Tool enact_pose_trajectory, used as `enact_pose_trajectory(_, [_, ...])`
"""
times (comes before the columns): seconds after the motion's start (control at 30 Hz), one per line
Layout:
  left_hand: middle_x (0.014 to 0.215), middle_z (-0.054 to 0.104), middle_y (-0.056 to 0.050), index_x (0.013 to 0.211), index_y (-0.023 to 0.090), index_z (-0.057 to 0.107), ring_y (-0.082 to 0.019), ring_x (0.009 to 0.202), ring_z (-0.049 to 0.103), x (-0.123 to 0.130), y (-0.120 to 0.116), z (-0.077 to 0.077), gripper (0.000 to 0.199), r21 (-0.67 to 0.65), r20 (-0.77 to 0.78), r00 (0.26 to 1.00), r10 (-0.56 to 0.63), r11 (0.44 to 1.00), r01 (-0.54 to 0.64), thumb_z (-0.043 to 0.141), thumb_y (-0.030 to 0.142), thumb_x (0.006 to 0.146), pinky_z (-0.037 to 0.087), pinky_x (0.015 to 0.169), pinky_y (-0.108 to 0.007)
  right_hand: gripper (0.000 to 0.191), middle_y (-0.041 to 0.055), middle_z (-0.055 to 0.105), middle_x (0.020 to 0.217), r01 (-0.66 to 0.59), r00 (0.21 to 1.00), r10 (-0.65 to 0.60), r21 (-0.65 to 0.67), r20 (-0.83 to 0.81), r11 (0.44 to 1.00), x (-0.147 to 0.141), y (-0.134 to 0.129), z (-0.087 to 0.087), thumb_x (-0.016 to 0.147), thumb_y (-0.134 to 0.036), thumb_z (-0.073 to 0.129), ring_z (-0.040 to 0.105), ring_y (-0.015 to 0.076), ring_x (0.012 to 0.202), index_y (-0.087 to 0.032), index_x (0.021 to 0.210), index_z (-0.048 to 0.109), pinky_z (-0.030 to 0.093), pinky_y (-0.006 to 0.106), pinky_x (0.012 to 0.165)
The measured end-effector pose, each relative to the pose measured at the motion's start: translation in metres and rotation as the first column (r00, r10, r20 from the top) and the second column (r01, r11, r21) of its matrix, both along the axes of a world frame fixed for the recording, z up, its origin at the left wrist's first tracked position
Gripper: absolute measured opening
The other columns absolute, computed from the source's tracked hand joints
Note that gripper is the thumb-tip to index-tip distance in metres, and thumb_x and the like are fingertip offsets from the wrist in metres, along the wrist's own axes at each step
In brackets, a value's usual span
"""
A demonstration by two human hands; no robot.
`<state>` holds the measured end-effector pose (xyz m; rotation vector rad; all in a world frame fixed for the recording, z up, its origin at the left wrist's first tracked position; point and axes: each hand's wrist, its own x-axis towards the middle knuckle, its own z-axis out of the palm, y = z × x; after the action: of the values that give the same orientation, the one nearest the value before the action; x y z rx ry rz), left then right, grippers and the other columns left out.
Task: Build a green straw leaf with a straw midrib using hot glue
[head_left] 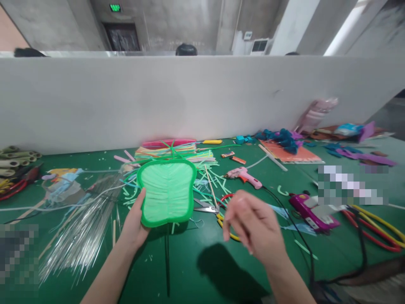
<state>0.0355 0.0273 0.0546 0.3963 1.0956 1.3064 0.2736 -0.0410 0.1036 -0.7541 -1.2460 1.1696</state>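
My left hand [136,221] is closed on the lower left edge of a green leaf-shaped piece [167,192]. The piece has a fuzzy darker green rim and pale green strips running out from a centre line. Thin green ends stick up from its top, and it is held upright above the table. To the right, my right hand [253,223] hovers over the table with its fingers curled inward. Whatever its fingers may hold is hidden. Between the hands lie scissors [207,209] with their blades apart. A pink glue gun [243,175] rests just beyond my right hand.
Bundled pastel fuzzy stems [202,156] lie behind the leaf-shaped piece. Clear thin rods [85,228] spread at left. A purple device [313,213], a black cable [284,207] and red-yellow handled pliers [376,228] are at right. A white partition [95,101] borders the green table [196,270].
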Motion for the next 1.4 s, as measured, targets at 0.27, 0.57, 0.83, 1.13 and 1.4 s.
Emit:
enact_pose_trajectory(0.27, [0.114,0.075,-0.012,0.130,0.012,0.062,-0.027,0.108,0.070,0.002,-0.005,0.003,0.045,0.051,0.078,0.992,-0.097,0.994,0.093,0.047,0.040,0.097,0.055,0.097,-0.039,0.018,0.0059,0.070,0.100,0.083,0.736,-0.294,0.351,0.610,0.933,-0.077,0.020,-0.042,0.089,-0.019,0.066,0.059,0.0228,0.097,-0.023,0.106,0.071,0.048,0.038,0.088])
enact_pose_trajectory(0.57, [0.092,0.077,-0.009,0.113,0.010,0.068,-0.024,0.089,0.074,0.010,-0.015,-0.007,0.042,0.051,0.059,0.997,-0.054,0.997,0.051,0.064,0.044,0.088,0.060,0.082,-0.032,0.017,0.0033,0.066,0.094,0.114,0.731,-0.344,0.392,0.589,0.913,-0.107,0.028,-0.048,0.081,-0.022,0.076,0.054,0.0217,0.093,-0.024,0.098,0.072,0.046,0.036,0.084])
enact_pose_trajectory(0.83, [0.101,0.077,-0.010,0.122,0.011,0.065,-0.025,0.095,0.073,0.015,-0.017,-0.005,0.047,0.085,0.084,0.995,-0.045,0.996,0.038,0.061,0.045,0.090,0.059,0.088,-0.035,0.012,0.0069,0.060,0.091,0.070,0.756,-0.288,0.365,0.588,0.929,-0.096,0.020,-0.038,0.096,-0.017,0.045,0.051,0.0222,0.088,-0.020,0.090,0.055,0.042,0.038,0.080])
enact_pose_trajectory(1.13, [0.112,0.076,-0.009,0.133,0.016,0.059,-0.023,0.104,0.072,0.015,-0.015,0.004,0.043,0.046,0.071,0.997,-0.017,0.999,0.014,0.043,0.038,0.099,0.057,0.095,-0.036,0.042,-0.0021,0.047,0.061,0.449,0.877,-0.465,0.141,0.122,0.882,-0.034,0.030,-0.021,0.102,-0.044,0.039,0.048,0.0142,0.062,-0.022,0.069,0.051,0.037,0.028,0.061])
enact_pose_trajectory(1.4, [0.106,0.078,-0.006,0.130,0.019,0.061,-0.026,0.103,0.072,0.010,-0.014,0.009,0.043,0.003,0.067,0.997,0.023,1.000,-0.024,0.041,0.042,0.099,0.058,0.093,-0.039,0.042,0.0110,0.065,0.115,0.446,0.881,-0.416,-0.100,0.224,0.890,-0.040,0.033,-0.043,0.087,-0.053,0.062,0.063,0.0225,0.096,-0.022,0.115,0.062,0.052,0.032,0.073])
